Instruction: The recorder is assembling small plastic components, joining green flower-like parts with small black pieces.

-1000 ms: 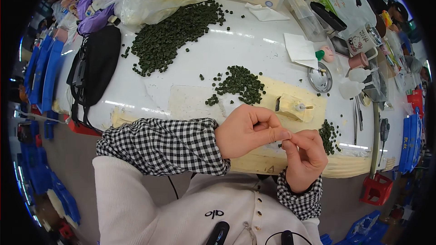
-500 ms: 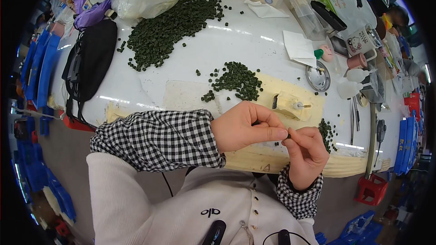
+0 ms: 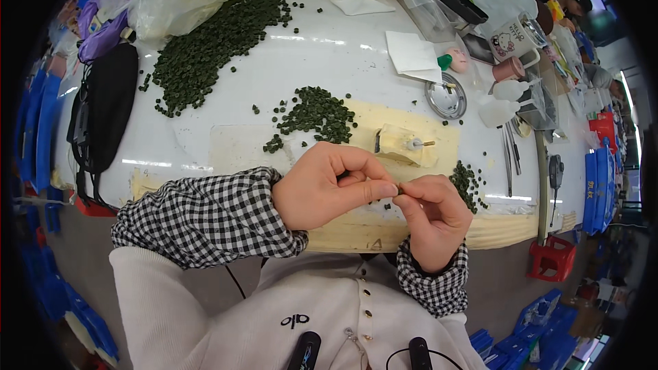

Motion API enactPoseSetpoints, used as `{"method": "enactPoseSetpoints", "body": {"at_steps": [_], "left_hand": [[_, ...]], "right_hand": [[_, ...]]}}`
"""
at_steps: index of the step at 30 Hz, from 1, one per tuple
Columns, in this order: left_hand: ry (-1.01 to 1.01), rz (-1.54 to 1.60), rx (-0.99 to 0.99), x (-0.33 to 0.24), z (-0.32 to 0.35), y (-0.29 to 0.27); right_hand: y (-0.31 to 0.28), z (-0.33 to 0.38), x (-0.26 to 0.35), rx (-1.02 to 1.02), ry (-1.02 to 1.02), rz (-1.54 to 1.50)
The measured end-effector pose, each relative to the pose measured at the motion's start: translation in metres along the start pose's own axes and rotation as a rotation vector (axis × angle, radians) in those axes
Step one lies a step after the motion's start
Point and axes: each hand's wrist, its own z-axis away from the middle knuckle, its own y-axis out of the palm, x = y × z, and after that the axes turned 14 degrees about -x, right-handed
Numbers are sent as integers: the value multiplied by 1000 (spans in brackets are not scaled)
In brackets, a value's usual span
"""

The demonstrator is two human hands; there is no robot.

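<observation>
You are looking through a strong fisheye: the straight front edge of the white oval worktable bows, and a black vignette closes the corners. Light comes from overhead and is bright and even; it leaves long white glare streaks on the glossy tabletop, one across the far half and one along the near edge. The round shiny metal lid throws back a highlight too. Shadows are soft and short, mostly under your left hand and right hand. The centre is sharp enough to separate single beads in the small pile of dark green beads. Toward the rim, detail smears and colours darken.
</observation>
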Motion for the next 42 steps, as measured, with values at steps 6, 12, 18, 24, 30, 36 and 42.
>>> {"method": "enactPoseSetpoints", "body": {"at_steps": [6, 12, 18, 24, 30, 36, 42], "left_hand": [[-13, 47, -24, -4, 0, 3], [0, 17, -26, -6, 1, 3], [37, -31, -122, -9, 2, 2], [208, -196, -187, -7, 2, 0], [410, -328, -198, -7, 1, -2], [441, -338, -180, -7, 3, 1], [474, -355, -147, -7, 2, 0]], "right_hand": [[-1, -4, 2, -6, -89, 22], [-2, -3, 1, -1, -129, 44], [2, -1, 2, 21, -124, 82], [3, 0, 3, 19, -131, 92], [2, -1, 3, 52, -104, 95], [-2, -1, 1, 50, -41, 34], [5, -3, 7, -24, 160, -134]]}}
